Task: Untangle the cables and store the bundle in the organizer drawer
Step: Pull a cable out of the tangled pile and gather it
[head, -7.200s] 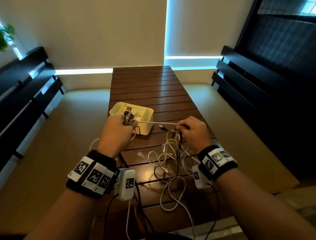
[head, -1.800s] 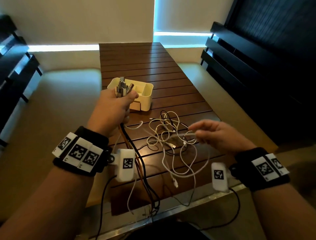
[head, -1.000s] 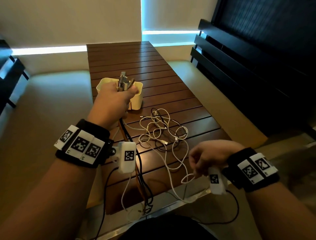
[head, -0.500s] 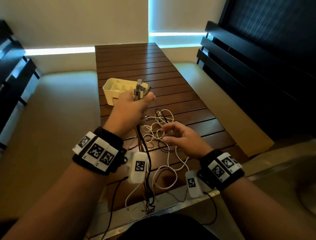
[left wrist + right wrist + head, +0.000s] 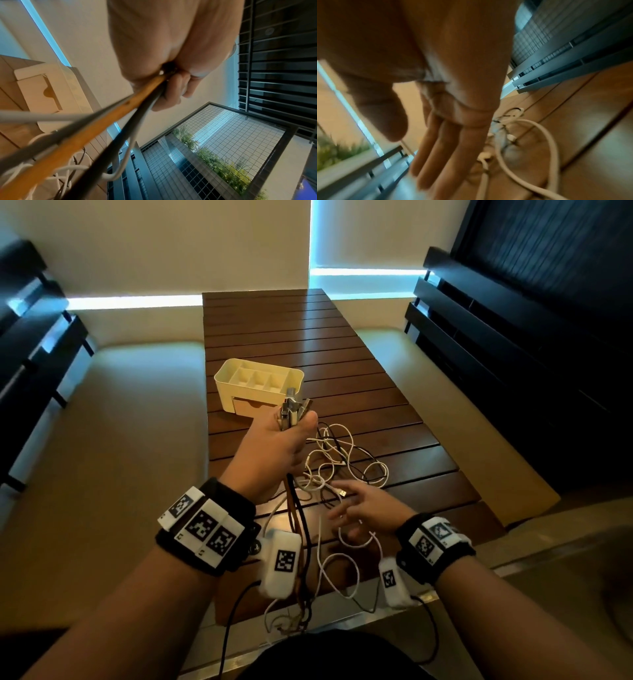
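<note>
My left hand is raised above the table and grips a bundle of cable ends; their plugs stick up past my thumb. In the left wrist view the orange, black and white cables run out from under my curled fingers. A tangle of white and black cables lies on the wooden table. My right hand hovers low over the near part of the tangle with fingers straight and spread, holding nothing; the right wrist view is blurred. The cream organizer stands behind, its drawer closed.
Beige cushioned benches flank the table on both sides, with dark slatted backrests beyond. Loose cable ends hang over the table's near edge by my lap.
My right hand let go of the white cable it had pulled toward the near edge and came back over the tangle, fingers spread. My left hand has kept hold of the bundle of ends throughout.
</note>
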Available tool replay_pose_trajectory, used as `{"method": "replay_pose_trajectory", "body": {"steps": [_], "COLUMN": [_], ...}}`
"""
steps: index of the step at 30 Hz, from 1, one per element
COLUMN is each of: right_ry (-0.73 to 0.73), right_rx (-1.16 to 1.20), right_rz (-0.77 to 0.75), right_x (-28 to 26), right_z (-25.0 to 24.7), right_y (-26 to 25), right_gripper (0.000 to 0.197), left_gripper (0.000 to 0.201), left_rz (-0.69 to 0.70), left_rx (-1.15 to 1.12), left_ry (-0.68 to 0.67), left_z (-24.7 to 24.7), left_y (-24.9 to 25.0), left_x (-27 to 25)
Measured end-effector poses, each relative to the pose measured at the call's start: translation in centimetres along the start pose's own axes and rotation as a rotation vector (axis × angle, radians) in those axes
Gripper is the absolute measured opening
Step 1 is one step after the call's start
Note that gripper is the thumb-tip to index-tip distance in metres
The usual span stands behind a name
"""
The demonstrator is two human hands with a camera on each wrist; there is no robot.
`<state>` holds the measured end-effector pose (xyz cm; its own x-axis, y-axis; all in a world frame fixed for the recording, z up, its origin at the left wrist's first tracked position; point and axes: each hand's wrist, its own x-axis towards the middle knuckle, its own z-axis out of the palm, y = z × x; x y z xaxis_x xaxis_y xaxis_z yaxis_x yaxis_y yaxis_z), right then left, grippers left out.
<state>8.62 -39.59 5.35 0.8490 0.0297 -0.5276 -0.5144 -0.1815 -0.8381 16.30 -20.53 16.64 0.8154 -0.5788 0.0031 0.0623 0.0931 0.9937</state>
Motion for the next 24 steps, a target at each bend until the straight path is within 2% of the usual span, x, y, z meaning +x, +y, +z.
{"method": "replay_pose_trajectory", "body": {"steps": [2,4,5,8,11,14,19,24], "right_ry": [0.117,0.100,0.096,0.126,0.119,0.128,0.030,-0.037], "right_rx": [-0.312,-0.569,-0.626,-0.693,-0.809,-0.780,-1.078,-1.164], "right_rz": [0.026,0.027,0.016,-0.009,-0.054,-0.092,-0.137,-0.127], "right_x": [0.7,1.1,1.3,1.5,1.6,1.6,2.0,2.0], "right_z": [0.4,1.4,1.7,1.9,1.5,1.5,2.7,3.0], "right_y": [2.2,4.1,4.7,5.4,5.4,5.5,5.7,5.2], "right_gripper": [0.048,0.043,0.042,0.036,0.028,0.030,0.032,0.028], "left_gripper": [0.011,0.013,0.016,0.023,0.011,0.008,0.018,0.035], "left_rz": [0.001,-0.003,-0.006,-0.011,-0.014,-0.012,-0.002,-0.010], "left_rx": [-0.010,-0.008,-0.003,0.013,0.022,0.026,0.040,0.032], "left_ry": [0.010,0.017,0.021,0.034,0.041,0.036,0.017,0.038], "left_z": [0.0,0.0,0.1,-0.1,-0.5,-0.6,-0.3,-0.7], "left_y": [0.0,0.1,0.0,-0.2,-0.5,-0.6,-0.6,-0.7], "left_x": [0.0,0.2,0.3,0.5,0.7,0.9,1.1,1.2]}}
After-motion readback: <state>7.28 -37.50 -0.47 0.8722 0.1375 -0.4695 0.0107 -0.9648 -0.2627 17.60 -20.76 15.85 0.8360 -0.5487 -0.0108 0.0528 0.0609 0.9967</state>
